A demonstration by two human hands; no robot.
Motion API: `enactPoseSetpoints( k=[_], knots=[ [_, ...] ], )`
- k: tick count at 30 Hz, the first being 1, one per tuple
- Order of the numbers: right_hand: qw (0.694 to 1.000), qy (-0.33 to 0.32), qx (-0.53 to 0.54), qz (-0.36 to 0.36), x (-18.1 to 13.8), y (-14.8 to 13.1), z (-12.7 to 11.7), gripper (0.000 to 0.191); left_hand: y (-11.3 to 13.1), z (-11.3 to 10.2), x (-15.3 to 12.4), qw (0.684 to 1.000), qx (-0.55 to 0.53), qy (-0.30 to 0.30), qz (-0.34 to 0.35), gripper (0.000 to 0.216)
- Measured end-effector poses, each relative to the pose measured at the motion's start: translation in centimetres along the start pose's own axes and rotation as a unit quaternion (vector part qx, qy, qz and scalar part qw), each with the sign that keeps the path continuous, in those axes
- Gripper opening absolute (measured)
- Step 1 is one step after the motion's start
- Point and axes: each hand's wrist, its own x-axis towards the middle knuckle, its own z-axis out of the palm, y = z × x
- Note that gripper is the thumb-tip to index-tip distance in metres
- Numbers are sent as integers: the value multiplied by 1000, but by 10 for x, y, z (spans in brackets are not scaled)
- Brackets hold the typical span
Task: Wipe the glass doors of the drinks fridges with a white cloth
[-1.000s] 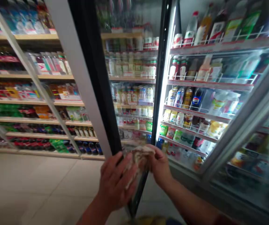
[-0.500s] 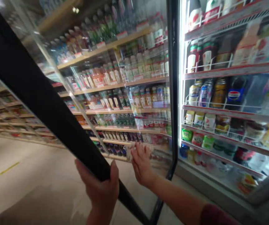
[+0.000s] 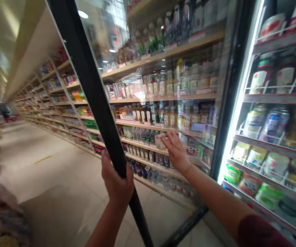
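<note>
A glass refrigerator door with a black frame (image 3: pixel 96 92) stands swung out in front of me. My left hand (image 3: pixel 118 180) is wrapped round the lower part of that frame's outer edge. On the glass pane (image 3: pixel 148 164), right of the frame, my right hand (image 3: pixel 177 151) presses a crumpled pale cloth (image 3: pixel 160 141). Its fingers are bent over the cloth, which sticks out to the left of them. Bottles on shelves show through the glass behind both hands.
The lit refrigerator (image 3: pixel 279 137) with racks of bottles, cans and packs stands open at right. A long wall of wooden shelves (image 3: pixel 60 99) runs back at left. The tiled floor (image 3: pixel 68 192) carries a yellow strip (image 3: pixel 43 160). Packaged goods (image 3: pixel 3 219) show at lower left.
The view has swung left, bringing the aisle in and pushing the refrigerator rightward. My right hand with the cloth is higher on the glass. My left hand keeps its hold on the frame.
</note>
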Motion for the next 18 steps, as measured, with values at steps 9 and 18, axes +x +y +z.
enactPoseSetpoints(
  k=[9, 18],
  knots=[
    [996, 87, -5, 16, 85, 53, -3, 53, 71, 12, 77, 956, 158, -34, 246, 58],
    [991, 129, 11, -14, 210, 127, -61, 58, 76, 42, 148, 971, 197, -97, 97, 71]
  ],
)
